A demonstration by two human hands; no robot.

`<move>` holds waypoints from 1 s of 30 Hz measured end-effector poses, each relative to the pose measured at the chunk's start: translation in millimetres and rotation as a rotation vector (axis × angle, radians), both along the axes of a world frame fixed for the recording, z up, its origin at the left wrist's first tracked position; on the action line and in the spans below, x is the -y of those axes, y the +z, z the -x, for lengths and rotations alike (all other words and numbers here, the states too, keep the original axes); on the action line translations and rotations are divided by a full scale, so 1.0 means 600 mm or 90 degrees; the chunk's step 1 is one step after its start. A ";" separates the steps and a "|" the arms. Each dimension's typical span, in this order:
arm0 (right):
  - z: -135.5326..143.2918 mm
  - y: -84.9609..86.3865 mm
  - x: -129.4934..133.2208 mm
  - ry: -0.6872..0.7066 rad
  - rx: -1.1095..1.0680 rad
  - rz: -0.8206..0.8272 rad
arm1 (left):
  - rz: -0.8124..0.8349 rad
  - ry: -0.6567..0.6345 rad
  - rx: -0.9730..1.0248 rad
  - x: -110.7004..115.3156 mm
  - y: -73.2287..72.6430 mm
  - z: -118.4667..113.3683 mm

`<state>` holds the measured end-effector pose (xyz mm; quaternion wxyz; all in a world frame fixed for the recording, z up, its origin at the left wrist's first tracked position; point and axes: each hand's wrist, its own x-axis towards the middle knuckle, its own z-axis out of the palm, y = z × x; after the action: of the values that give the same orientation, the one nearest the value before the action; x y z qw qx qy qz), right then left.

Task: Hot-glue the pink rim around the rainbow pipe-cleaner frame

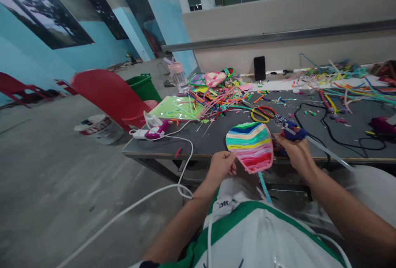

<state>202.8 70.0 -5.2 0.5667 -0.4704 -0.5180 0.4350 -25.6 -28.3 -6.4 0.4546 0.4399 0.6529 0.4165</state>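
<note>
Head view: left hand (223, 164) pinches lower left edge of striped panel (250, 146), fingertips closed on it. Panel, rainbow bands with pink edging along right side, sits tilted at near edge of table (206, 138). Right hand (292, 149) beside panel's right edge, against blue glue gun (292, 130); fingers partly hidden, cannot tell whether closed on gun. Pale glue stick (329, 153) juts from gun's rear. Beyond panel: scissors (260, 116), heaped fuzzy stems (221, 99), dark phone (260, 68) upright near wall (287, 55).
</note>
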 end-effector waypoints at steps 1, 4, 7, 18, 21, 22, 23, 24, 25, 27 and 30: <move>0.003 0.000 -0.003 0.011 -0.013 0.009 | 0.001 -0.012 -0.033 -0.003 0.005 0.005; 0.008 0.003 -0.004 0.048 -0.059 0.049 | -0.022 -0.015 -0.142 -0.014 0.025 0.027; 0.005 0.006 0.002 0.089 -0.101 0.077 | -0.098 0.073 -0.265 -0.038 0.057 0.067; -0.003 0.006 0.005 0.085 -0.073 0.108 | -0.153 0.186 -0.575 -0.270 0.134 0.184; -0.009 0.013 0.003 0.083 -0.042 0.124 | -0.147 0.141 -0.594 -0.321 0.136 0.170; -0.012 0.016 0.002 0.078 -0.027 0.130 | -0.146 0.126 -0.595 -0.330 0.137 0.164; -0.014 0.020 0.000 0.070 -0.010 0.136 | -0.149 0.111 -0.596 -0.335 0.137 0.158; -0.017 0.024 -0.002 0.062 0.012 0.143 | -0.157 0.093 -0.596 -0.337 0.137 0.151; -0.019 0.028 -0.006 0.054 0.037 0.152 | -0.171 0.071 -0.595 -0.335 0.137 0.142; -0.021 0.037 -0.015 0.047 0.084 0.166 | -0.213 0.003 -0.586 -0.323 0.131 0.122; -0.018 0.050 -0.034 0.062 0.114 0.181 | -0.226 -0.142 -0.540 -0.301 0.117 0.093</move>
<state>213.3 90.4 24.6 0.4241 -0.5569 -0.5218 0.4876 -81.2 152.2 63.9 0.1076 0.7093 0.6488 0.2537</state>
